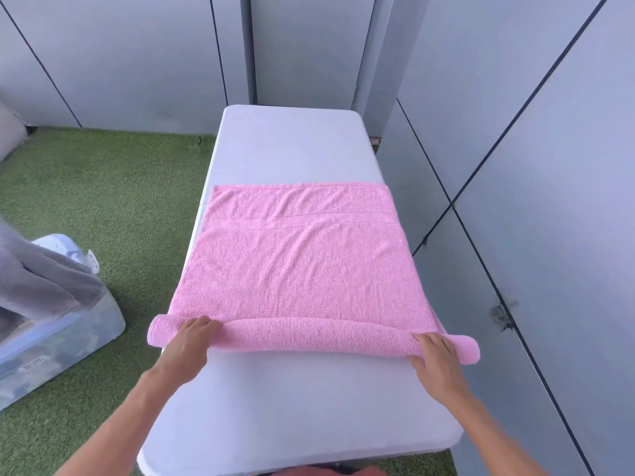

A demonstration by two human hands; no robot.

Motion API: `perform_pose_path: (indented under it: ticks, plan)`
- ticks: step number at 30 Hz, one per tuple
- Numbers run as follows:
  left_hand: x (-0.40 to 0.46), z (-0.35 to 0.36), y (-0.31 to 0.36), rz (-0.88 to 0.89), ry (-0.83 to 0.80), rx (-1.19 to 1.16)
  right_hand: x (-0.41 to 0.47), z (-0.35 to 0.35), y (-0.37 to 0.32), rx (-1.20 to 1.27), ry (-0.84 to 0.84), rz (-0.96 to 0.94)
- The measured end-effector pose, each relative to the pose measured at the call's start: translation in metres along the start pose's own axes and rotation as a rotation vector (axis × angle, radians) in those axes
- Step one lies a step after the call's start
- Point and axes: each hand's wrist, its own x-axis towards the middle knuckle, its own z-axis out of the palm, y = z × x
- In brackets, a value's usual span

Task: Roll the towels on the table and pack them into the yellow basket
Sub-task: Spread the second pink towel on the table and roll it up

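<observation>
We are partway through rolling the pink terry-cloth towel (295, 266), which lies across the middle of the long white desk (285, 146). Its near edge is already wound into a thick roll, while most of the cloth lies flat beyond it, a little creased.

Our left hand (192, 341) rests on the roll near its left end and our right hand (438, 355) near its right end. The fingers (431, 340) of both lie fairly straight over the top of the roll, pressing it rather than gripping.

The next move calls for pushing both ends forward evenly, so the roll stays straight and tight; its right end overhangs the desk's edge.

The yellow basket is not in view. On the green artificial turf (113, 187) at left stands a clear plastic bin (68, 341) with what looks like grey cloth (37, 280) draped over it.
</observation>
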Motion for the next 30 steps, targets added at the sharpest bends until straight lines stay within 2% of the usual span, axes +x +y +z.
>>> perform_pose_path:
  ticks: [4,6,7,8,10,11,12,14,17,23,26,28,30]
  plan:
    - [0.015,-0.029,0.009,-0.044,-0.424,0.062,0.013,-0.025,0.015,0.009,-0.375,0.021]
    - [0.018,-0.034,0.01,-0.062,-0.486,-0.044,0.018,-0.034,0.019,0.159,-0.483,0.091]
    - [0.018,-0.032,0.007,-0.096,-0.441,-0.109,0.02,-0.036,0.017,0.254,-0.454,0.134]
    - [0.016,-0.028,0.005,-0.131,-0.333,-0.18,0.02,-0.034,0.015,0.341,-0.355,0.166]
    - [0.007,-0.017,0.005,-0.128,0.016,-0.22,0.017,-0.028,0.008,0.371,-0.043,0.167]
    - [0.0,-0.011,0.008,-0.089,0.152,-0.157,0.013,-0.023,0.004,0.319,0.08,0.137]
    - [-0.006,-0.003,0.01,-0.043,0.263,-0.093,0.009,-0.017,0.001,0.253,0.142,0.093]
    - [-0.019,0.012,0.015,0.026,0.343,-0.053,-0.002,-0.002,0.0,0.105,0.108,0.013]
    - [-0.023,0.03,0.007,0.066,0.249,0.032,-0.007,0.011,0.007,0.001,0.012,-0.03]
    - [0.003,0.011,0.009,-0.007,0.197,0.012,0.009,0.001,0.004,0.028,0.035,-0.02]
    - [0.005,0.0,0.006,-0.09,0.014,0.003,0.014,-0.009,0.006,-0.01,-0.078,-0.019]
    - [0.002,-0.009,0.005,-0.136,-0.154,-0.019,0.017,-0.018,0.012,-0.035,-0.261,-0.025]
    - [-0.001,-0.025,0.007,-0.136,-0.33,-0.076,0.022,-0.028,0.015,0.06,-0.42,-0.004]
